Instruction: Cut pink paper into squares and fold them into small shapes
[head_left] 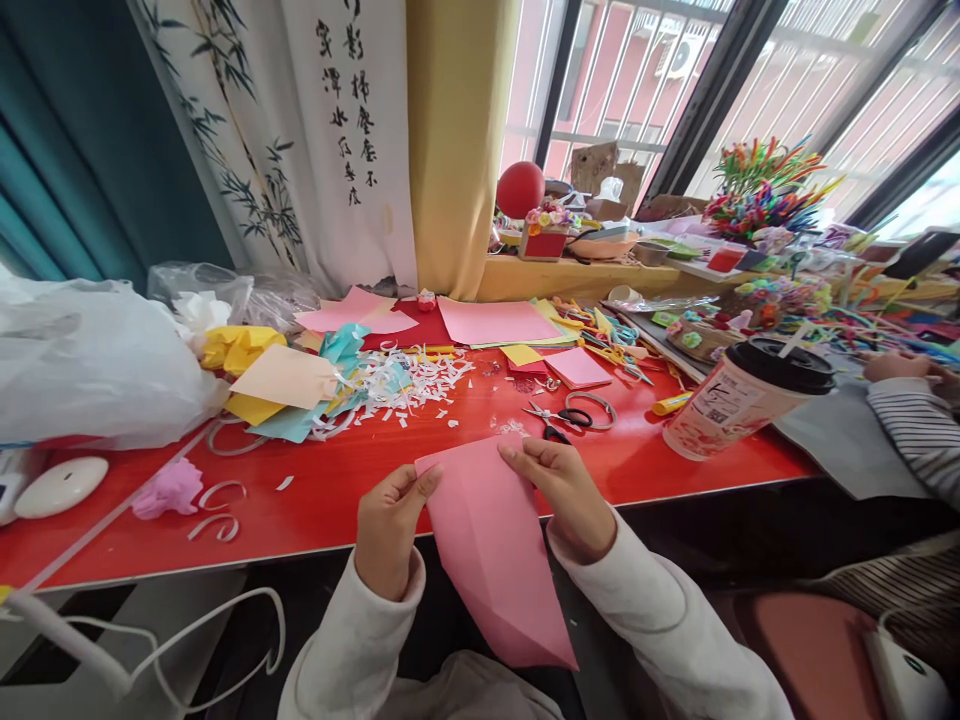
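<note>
Here's the long red table [322, 510], and at its near edge a pink sheet [495, 550] hangs creased over the lap, its upper edge reaching above the tabletop. The left hand [386, 530] pinches one upper corner, thumb on top, fingers curled behind; the right hand [566, 500] nips the other end, just as closed. Gripped at both ends, I'd say, so the top edge keeps taut. Over on the left slumps a cloudy plastic bag [97, 350], contents impossible to make out. Right side, a lidded cup [720, 410] with a straw (a bit near the edge for my nerves!), its drink hidden. On the ledge, a red box [542, 245] brims with little flowers. Scissors [559, 415] lie just beyond the sheet, probably there for easy reach, and white shreds [390, 390] litter the tabletop.
</note>
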